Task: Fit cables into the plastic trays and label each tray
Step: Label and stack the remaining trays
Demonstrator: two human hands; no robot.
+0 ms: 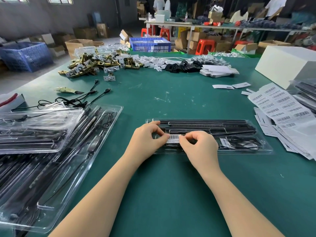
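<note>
A clear plastic tray [266, 148] lies across the green table in front of me, holding black bars and a coiled black cable [242, 142]. A white barcode label [174, 138] sits on the tray's left part. My left hand [147, 141] pinches the label's left end with curled fingers. My right hand [200, 147] pinches its right end. Both hands rest on the tray.
Stacked filled trays [42, 144] lie at the left, with loose black cables [82, 100] behind them. Sheets of barcode labels [280, 106] are piled at the right beside a white box [283, 64]. Brass lock parts [95, 64] and white tags [153, 63] lie at the far side.
</note>
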